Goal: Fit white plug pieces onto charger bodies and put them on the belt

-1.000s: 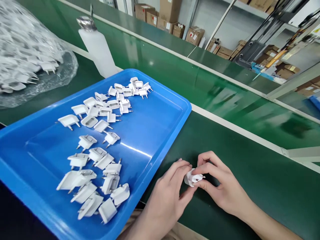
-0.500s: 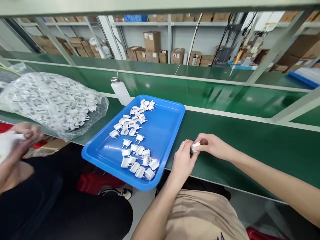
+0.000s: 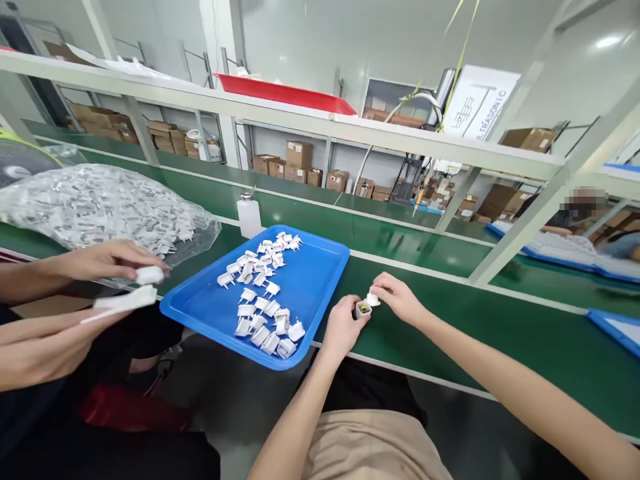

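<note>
My left hand is closed around a small white plug housing, held low over the green bench. Its open end faces up, and something yellow shows inside. Just beside it, my right hand pinches a small white plastic piece between thumb and fingers. The two parts are close together; whether they touch I cannot tell. To the left of my hands lies a blue tray with several white two-pin plug shells scattered in it.
At left, a co-worker's hands hold white parts beside a clear bag full of white shells. A white pump bottle stands behind the tray. A slanted post rises at right. Another person sits across the bench.
My right hand has drawn back slightly from the housing with the small white piece, exposing the open end. The view has tilted up. The co-worker's hands have come closer to the tray.
</note>
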{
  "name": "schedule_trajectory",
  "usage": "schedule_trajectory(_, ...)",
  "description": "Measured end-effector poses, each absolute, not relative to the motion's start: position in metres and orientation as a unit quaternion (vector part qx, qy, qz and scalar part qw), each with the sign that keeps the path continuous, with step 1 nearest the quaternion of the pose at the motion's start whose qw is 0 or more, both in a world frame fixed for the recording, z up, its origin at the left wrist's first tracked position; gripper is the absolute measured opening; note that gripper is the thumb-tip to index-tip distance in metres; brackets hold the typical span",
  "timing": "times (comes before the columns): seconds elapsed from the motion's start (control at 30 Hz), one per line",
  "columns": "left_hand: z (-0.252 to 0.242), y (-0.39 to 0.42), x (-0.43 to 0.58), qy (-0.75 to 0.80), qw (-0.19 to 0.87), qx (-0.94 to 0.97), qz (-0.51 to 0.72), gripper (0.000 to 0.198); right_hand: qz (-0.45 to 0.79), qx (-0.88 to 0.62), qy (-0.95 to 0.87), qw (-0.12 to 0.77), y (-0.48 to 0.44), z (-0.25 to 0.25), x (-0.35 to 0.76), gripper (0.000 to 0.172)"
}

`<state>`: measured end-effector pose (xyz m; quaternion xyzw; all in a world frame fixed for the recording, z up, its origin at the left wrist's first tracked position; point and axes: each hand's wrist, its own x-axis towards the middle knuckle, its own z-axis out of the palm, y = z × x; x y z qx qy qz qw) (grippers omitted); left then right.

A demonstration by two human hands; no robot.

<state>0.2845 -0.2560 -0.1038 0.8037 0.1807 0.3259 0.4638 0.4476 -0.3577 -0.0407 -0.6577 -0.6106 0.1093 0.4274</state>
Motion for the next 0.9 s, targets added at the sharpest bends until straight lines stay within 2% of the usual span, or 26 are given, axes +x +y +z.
schedule_trajectory(0.23,-0.104,-0.258,0.284,0.204,0.436,0.814,0.325,0.019,0.136,-0.663,-0.582,0.451,-0.357,-0.030,0.446,0.046)
schedule_trajectory(0.5,-0.111,-0.264,0.285,0.220,0.417,0.816,0.334,0.031,0.210,-0.686,-0.502,0.483,-0.352,-0.053,0.457,0.038)
schedule_trajectory(0.7,-0.114,-0.263,0.283,0.189,0.396,0.829,0.347,0.037,0.203,-0.672,-0.573,0.423,-0.358,-0.060,0.453,0.017)
schedule_trajectory(0.9,-0.106,-0.265,0.283,0.188,0.370,0.845,0.337,0.031,0.225,-0.616,-0.697,0.289,-0.366,-0.041,0.463,0.030)
